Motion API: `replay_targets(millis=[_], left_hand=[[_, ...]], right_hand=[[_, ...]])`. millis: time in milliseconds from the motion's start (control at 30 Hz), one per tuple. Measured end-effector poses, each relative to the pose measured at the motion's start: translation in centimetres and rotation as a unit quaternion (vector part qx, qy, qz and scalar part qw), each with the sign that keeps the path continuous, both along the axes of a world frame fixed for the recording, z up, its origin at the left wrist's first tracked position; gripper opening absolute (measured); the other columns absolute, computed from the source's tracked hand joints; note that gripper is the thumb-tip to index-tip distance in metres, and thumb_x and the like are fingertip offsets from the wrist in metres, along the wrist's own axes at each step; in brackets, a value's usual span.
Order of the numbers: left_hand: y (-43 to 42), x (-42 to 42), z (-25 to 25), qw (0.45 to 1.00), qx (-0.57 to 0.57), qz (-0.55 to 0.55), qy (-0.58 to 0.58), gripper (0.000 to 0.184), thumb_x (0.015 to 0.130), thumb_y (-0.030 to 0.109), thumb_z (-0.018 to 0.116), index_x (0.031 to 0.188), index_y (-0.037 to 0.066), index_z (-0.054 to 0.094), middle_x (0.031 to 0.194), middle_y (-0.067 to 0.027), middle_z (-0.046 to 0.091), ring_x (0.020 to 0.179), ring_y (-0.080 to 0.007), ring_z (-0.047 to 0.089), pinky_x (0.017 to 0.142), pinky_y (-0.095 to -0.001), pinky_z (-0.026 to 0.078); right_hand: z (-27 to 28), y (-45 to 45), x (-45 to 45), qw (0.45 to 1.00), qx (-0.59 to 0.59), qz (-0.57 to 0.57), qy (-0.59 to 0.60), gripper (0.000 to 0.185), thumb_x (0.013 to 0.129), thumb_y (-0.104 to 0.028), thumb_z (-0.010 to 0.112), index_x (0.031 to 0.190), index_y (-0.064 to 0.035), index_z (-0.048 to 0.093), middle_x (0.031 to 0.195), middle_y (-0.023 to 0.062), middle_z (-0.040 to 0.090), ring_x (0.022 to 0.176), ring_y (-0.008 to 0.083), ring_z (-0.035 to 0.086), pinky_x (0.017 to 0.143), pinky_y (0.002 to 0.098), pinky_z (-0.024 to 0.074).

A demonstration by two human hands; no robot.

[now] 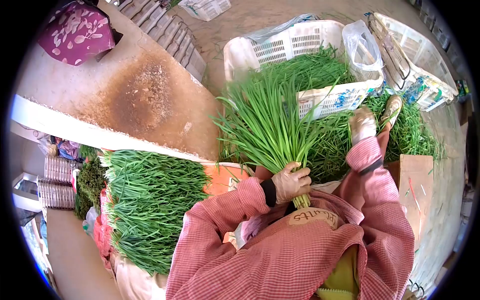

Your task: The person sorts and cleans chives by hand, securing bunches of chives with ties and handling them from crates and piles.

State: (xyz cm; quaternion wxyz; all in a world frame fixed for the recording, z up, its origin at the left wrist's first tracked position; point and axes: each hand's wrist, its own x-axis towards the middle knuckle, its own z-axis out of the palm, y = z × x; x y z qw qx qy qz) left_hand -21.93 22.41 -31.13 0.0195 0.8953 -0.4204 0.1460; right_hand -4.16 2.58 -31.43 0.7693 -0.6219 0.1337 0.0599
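My left hand (291, 183), in a thin pale glove, is wrapped round the lower stems of a bunch of garlic chives (282, 125). The leaves fan out up and away from me, and the cut stem ends show below the fist, close to my apron (312, 218). Over to the right, my right hand (362, 125), gloved too, is held above loose green leaves (327, 145). It is blurred, and its fingers cannot be made out clearly. No leaves are plainly seen in it.
A white plastic crate (312, 37) of greens stands ahead, a plastic bag (361, 45) on its rim. Another crate (420, 45) is at right. At left lie a large stack of chives (150, 205) and a stained slab (110, 95). A cardboard piece (416, 195) sits beside my right arm.
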Motion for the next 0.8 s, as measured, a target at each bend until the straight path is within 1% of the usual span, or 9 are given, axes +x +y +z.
replay_targets(millis=[33,100,133,233,300,400,633,733,800], left_hand=[[-0.1,0.2,0.2,0.999,-0.034,0.018,0.005,0.011,0.068,0.025,0.054,0.077,0.030,0.054,0.095,0.0112,0.051,0.110,-0.0087,0.041,0.098,-0.0414,0.020],[0.1,1.9,2.2,0.992,-0.122,0.035,-0.013,0.011,0.068,0.025,0.060,0.078,0.028,0.056,0.096,0.0119,0.054,0.111,-0.0108,0.044,0.101,-0.0420,0.018],[0.1,3.1,3.9,0.983,-0.178,0.033,-0.034,0.010,0.070,0.026,0.064,0.078,0.027,0.057,0.097,0.0122,0.056,0.110,-0.0127,0.047,0.104,-0.0423,0.016],[0.2,5.6,11.2,0.804,-0.541,-0.023,0.247,0.013,0.074,0.017,0.064,0.084,0.014,0.057,0.094,0.0002,0.060,0.099,-0.0171,0.054,0.097,-0.0377,0.030],[1.1,8.7,13.8,0.584,-0.700,-0.153,0.381,0.016,0.075,0.007,0.062,0.090,0.006,0.055,0.092,-0.0077,0.061,0.093,-0.0192,0.057,0.087,-0.0333,0.041],[0.2,7.6,21.4,0.456,-0.822,-0.101,0.326,0.021,0.076,-0.006,0.057,0.095,0.004,0.054,0.091,-0.0063,0.058,0.087,-0.0179,0.058,0.078,-0.0277,0.047],[2.7,8.7,17.7,0.298,-0.905,-0.036,0.301,0.021,0.076,-0.002,0.057,0.097,0.005,0.055,0.087,-0.0112,0.060,0.085,-0.0248,0.057,0.082,-0.0386,0.046],[3.3,8.3,15.8,0.277,-0.905,-0.081,0.312,0.034,0.075,0.000,0.060,0.107,0.006,0.050,0.102,-0.0105,0.057,0.093,-0.0237,0.055,0.084,-0.0377,0.046],[3.7,7.5,15.6,0.368,-0.888,-0.075,0.264,0.046,0.074,0.002,0.062,0.116,0.007,0.044,0.111,-0.0113,0.053,0.099,-0.0228,0.053,0.087,-0.0369,0.045]], right_hand=[[0.3,-2.3,1.8,0.990,-0.143,-0.009,0.003,0.047,0.077,-0.026,0.060,0.117,-0.0071,0.044,0.116,0.0117,0.048,0.106,0.0250,0.045,0.091,0.0404,0.0393],[2.8,-5.1,2.2,0.563,-0.804,0.175,0.070,0.060,0.075,-0.033,0.061,0.125,-0.0113,0.038,0.126,0.0114,0.040,0.116,0.0273,0.038,0.096,0.0430,0.0332],[4.2,-4.7,1.5,0.483,-0.850,0.212,0.012,0.066,0.073,-0.036,0.062,0.129,-0.0134,0.035,0.131,0.0112,0.036,0.122,0.0284,0.034,0.098,0.0444,0.0302],[10.0,-1.8,-1.0,0.784,-0.360,0.309,-0.401,0.090,0.065,-0.046,0.069,0.134,-0.0081,0.026,0.138,0.0132,0.027,0.130,0.0285,0.018,0.105,0.0390,0.0169],[15.5,1.9,-3.6,0.824,-0.121,0.365,-0.417,0.105,0.056,-0.043,0.077,0.135,-0.0042,0.020,0.137,0.0177,0.026,0.127,0.0295,0.025,0.105,0.0387,0.0200],[17.3,6.4,-4.8,0.750,-0.161,0.300,-0.567,0.119,0.051,-0.053,0.075,0.136,0.0007,0.011,0.135,0.0230,0.025,0.124,0.0360,0.027,0.103,0.0408,0.0225],[10.5,7.8,-6.5,0.794,-0.201,0.270,-0.506,0.119,0.054,-0.047,0.076,0.136,0.0014,0.004,0.130,0.0227,0.032,0.119,0.0370,0.034,0.098,0.0412,0.0285],[8.5,9.8,-6.5,0.908,0.111,0.355,-0.194,0.101,0.062,-0.034,0.073,0.134,-0.0008,0.010,0.124,0.0177,0.042,0.113,0.0311,0.044,0.093,0.0360,0.0360],[10.3,10.4,-6.9,0.810,-0.281,0.367,-0.360,0.062,0.078,-0.022,0.058,0.127,-0.0026,0.026,0.118,0.0076,0.050,0.113,0.0224,0.044,0.098,0.0324,0.0324]])
